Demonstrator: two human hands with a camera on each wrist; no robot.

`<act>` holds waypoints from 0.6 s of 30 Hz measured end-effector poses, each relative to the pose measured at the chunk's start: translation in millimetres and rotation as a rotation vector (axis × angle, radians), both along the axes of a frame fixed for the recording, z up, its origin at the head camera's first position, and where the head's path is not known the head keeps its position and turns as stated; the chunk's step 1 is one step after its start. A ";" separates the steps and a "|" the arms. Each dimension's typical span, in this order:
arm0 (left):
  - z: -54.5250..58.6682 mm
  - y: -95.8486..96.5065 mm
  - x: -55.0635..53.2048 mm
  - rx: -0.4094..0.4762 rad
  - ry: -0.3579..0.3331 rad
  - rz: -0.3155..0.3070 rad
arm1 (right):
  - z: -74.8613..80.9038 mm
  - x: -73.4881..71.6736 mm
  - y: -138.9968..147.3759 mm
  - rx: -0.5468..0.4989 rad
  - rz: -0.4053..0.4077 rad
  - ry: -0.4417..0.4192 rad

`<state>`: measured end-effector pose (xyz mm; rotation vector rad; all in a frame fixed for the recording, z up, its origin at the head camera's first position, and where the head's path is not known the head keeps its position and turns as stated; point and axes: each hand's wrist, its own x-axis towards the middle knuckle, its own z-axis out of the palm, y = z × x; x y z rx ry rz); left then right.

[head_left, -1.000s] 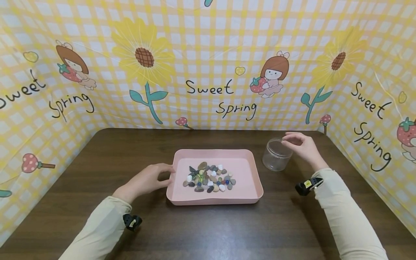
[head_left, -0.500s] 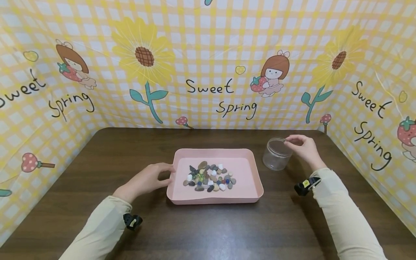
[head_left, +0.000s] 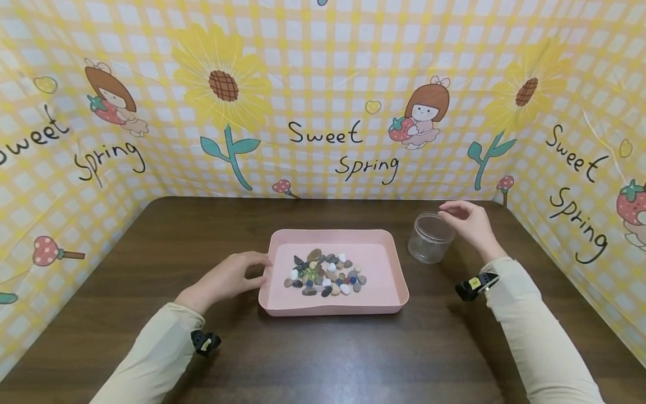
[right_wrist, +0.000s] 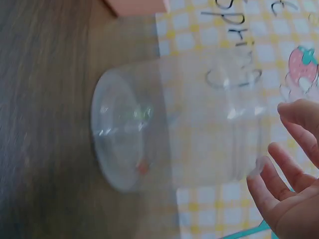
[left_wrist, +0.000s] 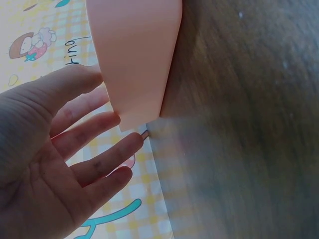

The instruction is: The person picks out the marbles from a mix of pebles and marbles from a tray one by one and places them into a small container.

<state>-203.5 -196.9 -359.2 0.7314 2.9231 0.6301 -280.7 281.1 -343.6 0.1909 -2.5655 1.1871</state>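
A pink tray [head_left: 383,275] lies on the table holding several pebbles [head_left: 323,275], grey, white and tan, with a few glassy coloured pieces. My left hand [head_left: 229,278] touches the tray's left end with thumb and fingertips; in the left wrist view its fingers spread loosely along the rim. Right of the tray stands a clear round jar [head_left: 430,238], upright and lidless. My right hand [head_left: 471,227] is at the jar's right rim, fingers loosely bent with nothing visible between them. In the right wrist view, small green and red spots show inside the jar [right_wrist: 174,124]; whether objects or reflections is unclear.
The dark wooden table [head_left: 323,359] extends around the tray and jar. A yellow checked cloth [head_left: 323,84] with flowers and lettering rises behind the table and along both sides. A black camera sits on each wrist.
My right hand dipped slightly to the jar's rim, then rose again with its fingers a little wider apart. The left hand, tray, pebbles and jar stay in place.
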 end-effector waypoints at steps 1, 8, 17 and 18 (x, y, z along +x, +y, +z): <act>0.0 -0.1 -0.2 -0.002 0.002 -0.001 | 2.2 0.4 -2.9 -0.009 0.010 0.002; -0.1 -0.3 -1.5 -0.005 0.008 -0.007 | 16.4 4.9 -27.1 -0.097 0.137 0.003; 0.4 -0.3 -0.1 0.002 0.010 -0.008 | 24.0 5.7 -56.3 -0.023 0.259 -0.081; 0.7 -0.3 0.1 0.002 0.011 -0.010 | 24.4 5.8 -59.5 -0.022 0.271 -0.083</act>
